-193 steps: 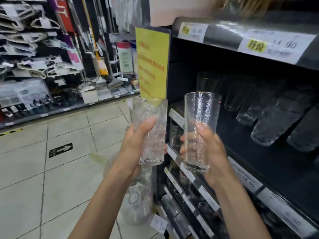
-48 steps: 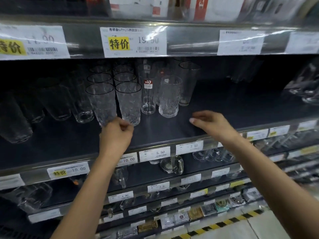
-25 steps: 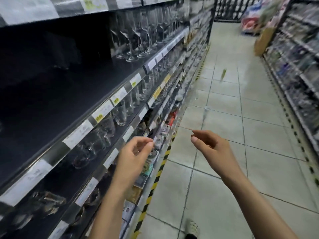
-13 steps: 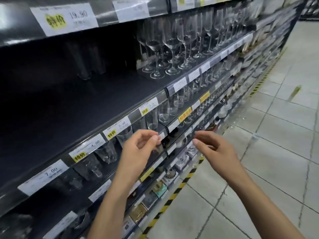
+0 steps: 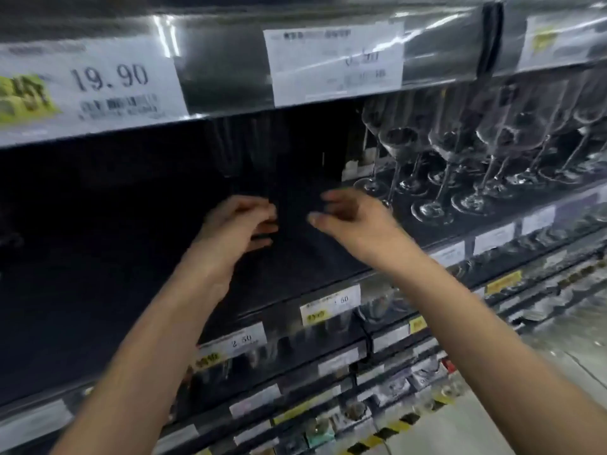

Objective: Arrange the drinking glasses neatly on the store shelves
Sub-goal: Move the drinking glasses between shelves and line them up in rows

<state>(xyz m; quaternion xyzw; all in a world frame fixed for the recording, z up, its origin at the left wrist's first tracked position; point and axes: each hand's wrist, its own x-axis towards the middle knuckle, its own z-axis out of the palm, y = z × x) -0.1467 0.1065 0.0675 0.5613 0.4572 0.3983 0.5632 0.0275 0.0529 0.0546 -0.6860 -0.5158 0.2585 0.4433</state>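
Just right of the loosely open, empty left grip [image 5: 236, 224] and right grip [image 5: 354, 218] stand stemmed glasses [image 5: 399, 142].

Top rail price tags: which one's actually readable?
The leftmost tag: it reads 19.90 beside a yellow-green badge. The middle tag and the right tag are too blurred to read.

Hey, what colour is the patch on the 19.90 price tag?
Yellow-green; the patch shows at the tag's left end in the head view.

Over the shelf [image 5: 98, 274] the left hand [image 5: 235, 226] is beside the right hand [image 5: 356, 221], stemmed glasses [image 5: 399, 144] standing rightward.
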